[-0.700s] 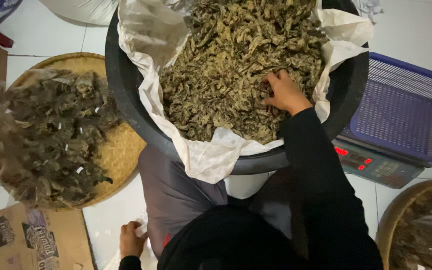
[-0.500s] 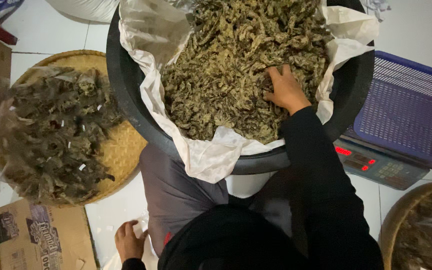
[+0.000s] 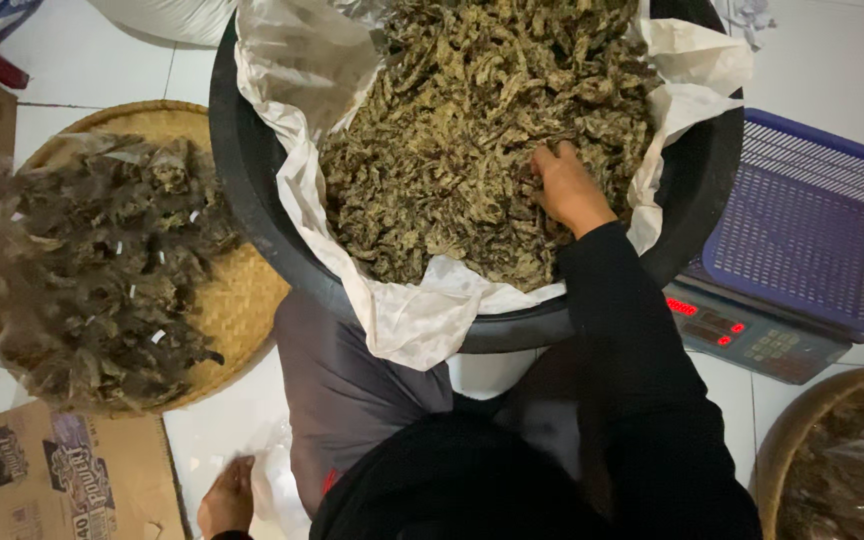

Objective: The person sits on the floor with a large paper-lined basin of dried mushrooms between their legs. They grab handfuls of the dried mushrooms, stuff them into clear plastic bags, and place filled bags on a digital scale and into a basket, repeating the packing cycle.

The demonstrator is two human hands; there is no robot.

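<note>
Right hand (image 3: 567,188) shifted lower, dried leaves (image 3: 452,140) under fingers

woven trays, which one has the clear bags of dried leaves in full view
The round woven tray on the left, beside the black tub. The other woven tray, at the lower right, is cut off by the frame edge.

Your right hand (image 3: 567,185) rests on olive-brown, mottled dried leaves (image 3: 472,140), heaped in a black tub (image 3: 697,190) lined with creased white plastic (image 3: 422,315). At 9 o'clock from the tub, a tan woven tray (image 3: 242,300) carries darker, grey-brown leaves under clear film (image 3: 102,260) (flecked with small white bits). At 3 o'clock sits a blue-violet mesh basket (image 3: 817,225) on a grey scale (image 3: 752,335) with red glowing digits. Your sleeve (image 3: 642,380) is black, your trousers (image 3: 352,390) grey. The floor tiles (image 3: 92,60) are white; your left hand (image 3: 227,500) touches white plastic at 7 o'clock.
</note>
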